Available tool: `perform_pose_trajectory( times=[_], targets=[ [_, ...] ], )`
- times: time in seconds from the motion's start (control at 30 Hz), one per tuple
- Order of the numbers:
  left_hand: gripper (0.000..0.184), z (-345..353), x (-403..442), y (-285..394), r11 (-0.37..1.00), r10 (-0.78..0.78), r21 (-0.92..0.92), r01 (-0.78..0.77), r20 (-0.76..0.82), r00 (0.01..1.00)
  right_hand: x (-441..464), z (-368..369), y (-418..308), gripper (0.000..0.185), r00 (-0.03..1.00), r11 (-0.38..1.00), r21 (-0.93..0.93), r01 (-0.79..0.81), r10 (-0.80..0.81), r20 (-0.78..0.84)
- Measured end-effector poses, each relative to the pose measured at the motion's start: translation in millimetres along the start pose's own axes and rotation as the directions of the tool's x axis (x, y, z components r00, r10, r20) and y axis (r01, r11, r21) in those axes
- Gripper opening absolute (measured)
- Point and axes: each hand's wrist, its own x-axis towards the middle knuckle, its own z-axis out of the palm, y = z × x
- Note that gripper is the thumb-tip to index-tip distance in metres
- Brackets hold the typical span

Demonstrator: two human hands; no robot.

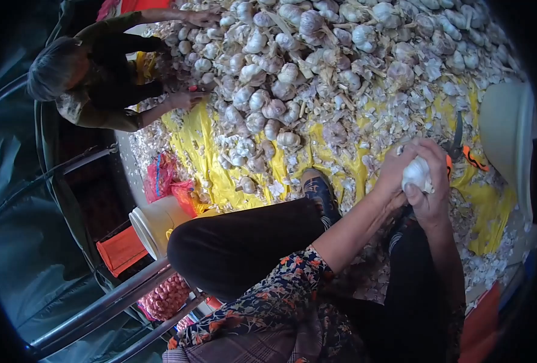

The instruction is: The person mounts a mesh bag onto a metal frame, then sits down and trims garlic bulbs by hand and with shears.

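A plump white papery garlic bulb [417, 173] sits between the person's two bare hands, raised in front of the knees. The hands are together, clamped on it: the left hand [393, 169] closes from the bulb's left side, its fingers partly hidden, while the right hand [436, 196] wraps the bulb's right side, thumb pressed on its surface. Just right of the bulb lies a dark, curved, blade-like object [458, 130]; farther right stands a large cream-coloured tub [503, 124]. Beneath the bulb, dry skins litter a wrinkled yellow plastic sheet [486, 212]. Beyond it spreads a broad heap of whitish-purple garlic bulbs [280, 66] — and, well to its left, a co-worker's bare hands [186, 100] are apart at the heap's edge.
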Motion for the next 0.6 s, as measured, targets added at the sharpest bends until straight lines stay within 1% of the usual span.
perform_pose_trajectory(
  times=[0.03,0.07,0.1,0.13,0.17,0.2,0.23,0.27,0.3,0.33,0.37,0.4,0.43,0.47,0.5,0.53,0.57,0.6],
  targets=[
    [0.023,3.7,-1.3,4.7,1.0,0.001,-0.002,-0.001,0.034,0.999,1.1,-2.1,-2.6,0.058,0.999,0.997,-0.059,0.042,-0.041,0.025],
    [0.025,5.3,-2.1,6.6,1.0,0.006,-0.004,-0.006,0.062,0.998,1.3,-3.0,-6.5,0.061,1.0,0.999,-0.034,0.027,-0.026,0.015],
    [0.026,3.4,-0.2,5.7,0.997,0.026,0.071,-0.033,0.099,0.995,1.5,0.0,-6.3,0.059,0.997,0.999,0.044,0.011,-0.008,-0.07],
    [0.029,16.9,-4.7,15.6,0.993,0.037,0.109,-0.049,0.106,0.994,2.9,5.3,-9.8,0.058,0.978,0.981,0.173,-0.089,0.119,-0.173],
    [0.029,15.0,0.2,9.5,0.995,0.018,0.097,-0.029,0.118,0.993,3.7,7.5,-12.1,0.057,0.933,0.935,0.318,-0.16,0.248,-0.26],
    [0.029,11.8,4.2,6.8,0.964,0.132,0.224,-0.145,0.069,0.989,2.3,3.1,-12.4,0.057,0.931,0.938,0.302,-0.17,0.253,-0.262],
    [0.028,9.7,7.3,2.9,0.901,0.255,0.354,-0.251,0.037,0.966,1.6,-1.4,-12.1,0.055,0.933,0.931,0.262,-0.255,0.308,-0.188],
    [0.028,7.6,7.7,-2.2,0.905,0.246,0.345,-0.247,0.047,0.968,1.6,-5.8,-11.7,0.053,0.924,0.918,0.216,-0.332,0.362,-0.118],
    [0.028,9.1,2.7,-1.2,0.936,0.206,0.296,-0.193,-0.014,0.978,2.1,-6.0,-18.8,0.049,0.942,0.946,0.109,-0.304,0.316,-0.115],
    [0.029,9.5,-1.7,0.5,0.96,0.16,0.244,-0.137,-0.078,0.984,1.0,-6.8,-20.0,0.045,0.976,0.981,-0.052,-0.188,0.181,-0.125],
    [0.029,9.4,-4.4,3.6,0.962,0.15,0.239,-0.128,-0.076,0.986,-0.5,-7.5,-20.4,0.042,0.993,0.976,-0.209,-0.064,0.043,-0.108],
    [0.032,11.9,-8.2,9.8,0.943,0.168,0.293,-0.155,-0.018,0.986,-0.6,-8.5,-21.0,0.042,0.993,0.974,-0.214,-0.072,0.05,-0.108],
    [0.035,17.4,-12.4,16.5,0.92,0.182,0.344,-0.185,0.041,0.982,0.9,-10.9,-21.9,0.041,0.99,0.956,-0.289,0.045,-0.081,-0.111],
    [0.036,26.7,-15.7,22.5,0.922,0.166,0.344,-0.179,0.067,0.984,3.6,-15.2,-22.8,0.039,0.972,0.918,-0.362,0.162,-0.212,-0.103],
    [0.036,29.8,-19.9,25.1,0.924,0.163,0.34,-0.177,0.07,0.984,9.2,-23.3,-25.0,0.037,0.954,0.903,-0.402,0.153,-0.241,-0.178],
    [0.035,32.2,-25.1,27.0,0.918,0.083,0.368,-0.149,0.191,0.978,17.7,-35.6,-29.6,0.036,0.928,0.885,-0.443,0.141,-0.274,-0.252],
    [0.035,32.5,-27.8,30.3,0.908,-0.002,0.399,-0.126,0.305,0.952,24.6,-58.6,-35.9,0.037,0.896,0.835,-0.538,0.115,-0.321,-0.306],
    [0.025,27.6,-26.1,39.9,0.614,-0.04,0.698,-0.368,0.493,0.869,24.9,-82.9,-36.3,0.038,0.841,0.82,-0.57,0.053,-0.344,-0.417]
  ],
)
